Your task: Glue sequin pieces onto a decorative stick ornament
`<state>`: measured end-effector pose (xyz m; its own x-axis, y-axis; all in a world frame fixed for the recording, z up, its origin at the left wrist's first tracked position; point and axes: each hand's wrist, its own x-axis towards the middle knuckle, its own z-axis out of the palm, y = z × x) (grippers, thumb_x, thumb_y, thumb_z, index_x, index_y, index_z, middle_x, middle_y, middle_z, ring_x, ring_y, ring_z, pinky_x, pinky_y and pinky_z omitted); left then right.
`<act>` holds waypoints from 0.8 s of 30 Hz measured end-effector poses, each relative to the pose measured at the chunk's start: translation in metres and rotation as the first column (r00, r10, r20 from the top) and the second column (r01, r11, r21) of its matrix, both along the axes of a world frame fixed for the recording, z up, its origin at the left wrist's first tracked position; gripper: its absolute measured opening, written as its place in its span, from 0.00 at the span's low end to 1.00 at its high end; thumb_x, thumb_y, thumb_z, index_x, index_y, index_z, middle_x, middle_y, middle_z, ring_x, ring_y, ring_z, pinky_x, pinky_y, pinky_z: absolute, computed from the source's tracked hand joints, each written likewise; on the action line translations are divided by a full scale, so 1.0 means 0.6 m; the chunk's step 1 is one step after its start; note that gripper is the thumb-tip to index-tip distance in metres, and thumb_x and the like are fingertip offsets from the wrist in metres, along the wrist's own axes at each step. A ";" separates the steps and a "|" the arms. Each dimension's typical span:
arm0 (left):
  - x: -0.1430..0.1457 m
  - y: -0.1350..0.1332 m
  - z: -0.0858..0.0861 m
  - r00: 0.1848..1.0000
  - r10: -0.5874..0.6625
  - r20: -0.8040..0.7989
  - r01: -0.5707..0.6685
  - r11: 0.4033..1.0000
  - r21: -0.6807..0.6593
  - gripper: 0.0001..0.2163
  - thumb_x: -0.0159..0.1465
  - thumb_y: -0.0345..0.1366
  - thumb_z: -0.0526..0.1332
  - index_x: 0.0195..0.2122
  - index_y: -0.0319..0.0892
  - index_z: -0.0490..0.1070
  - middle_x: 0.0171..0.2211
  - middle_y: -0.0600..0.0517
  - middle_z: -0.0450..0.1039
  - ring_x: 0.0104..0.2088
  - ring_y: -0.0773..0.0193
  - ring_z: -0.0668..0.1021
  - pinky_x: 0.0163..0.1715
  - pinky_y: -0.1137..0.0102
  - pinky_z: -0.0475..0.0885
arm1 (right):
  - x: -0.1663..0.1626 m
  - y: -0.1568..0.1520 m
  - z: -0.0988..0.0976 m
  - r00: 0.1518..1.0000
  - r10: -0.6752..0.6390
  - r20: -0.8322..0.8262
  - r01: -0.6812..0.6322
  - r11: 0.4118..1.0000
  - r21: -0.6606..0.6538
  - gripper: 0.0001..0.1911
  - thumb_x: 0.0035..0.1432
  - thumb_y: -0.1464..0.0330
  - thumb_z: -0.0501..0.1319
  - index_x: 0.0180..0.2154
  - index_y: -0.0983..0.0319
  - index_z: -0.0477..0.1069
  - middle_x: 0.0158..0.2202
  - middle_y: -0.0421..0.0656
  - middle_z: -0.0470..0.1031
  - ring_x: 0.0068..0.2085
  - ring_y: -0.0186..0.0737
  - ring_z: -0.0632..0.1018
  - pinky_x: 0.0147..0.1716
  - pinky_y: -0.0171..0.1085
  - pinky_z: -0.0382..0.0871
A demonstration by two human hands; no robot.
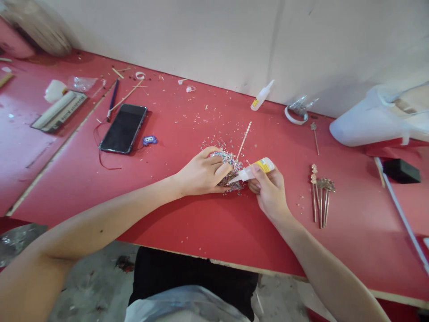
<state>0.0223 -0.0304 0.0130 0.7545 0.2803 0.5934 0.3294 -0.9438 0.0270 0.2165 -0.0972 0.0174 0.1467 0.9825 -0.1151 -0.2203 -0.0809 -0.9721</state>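
My right hand [271, 187] grips a small white glue bottle [264, 166] with a yellow label. Its narrow nozzle points left and down into a heap of glittering rhinestones [228, 157], close to the fingertips of the other hand. Over the left side of the heap, my left hand [207, 172] is closed, fingers curled and thumb bent. What it pinches is hidden by the fingers and the sparkle. A thin gold stick [244, 141] slants up from the heap; whether the left fingers touch its lower end I cannot tell.
Several gold hair sticks [321, 201] lie at right. A second glue bottle [262, 95], a white ring-shaped holder [296, 117] and a white bucket [362, 118] stand behind. At left are a phone [124, 129], a blue pen [114, 99] and a knife box [60, 112].
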 end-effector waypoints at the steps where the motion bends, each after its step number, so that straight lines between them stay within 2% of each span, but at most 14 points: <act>1: 0.000 0.000 0.000 1.000 0.000 0.002 0.000 1.000 0.000 0.14 0.67 0.48 0.56 0.37 0.40 0.64 0.29 0.52 0.75 0.32 0.62 0.77 0.52 0.61 0.67 | 0.000 0.000 0.000 1.000 0.002 0.003 -0.002 1.000 -0.001 0.19 0.54 0.59 0.68 0.28 0.59 0.59 0.16 0.28 0.51 0.16 0.23 0.50 0.15 0.29 0.41; 24: 0.002 0.000 0.001 1.000 0.003 0.014 -0.003 1.000 0.017 0.15 0.68 0.48 0.54 0.36 0.41 0.65 0.26 0.51 0.75 0.31 0.62 0.77 0.50 0.60 0.69 | 0.000 0.000 -0.002 1.000 0.003 -0.002 -0.003 1.000 -0.011 0.19 0.55 0.59 0.68 0.28 0.58 0.58 0.16 0.28 0.50 0.16 0.23 0.50 0.15 0.28 0.41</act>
<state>0.0235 -0.0305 0.0137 0.7453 0.2720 0.6087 0.3316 -0.9433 0.0155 0.2165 -0.0970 0.0160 0.1432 0.9816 -0.1260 -0.2217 -0.0923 -0.9707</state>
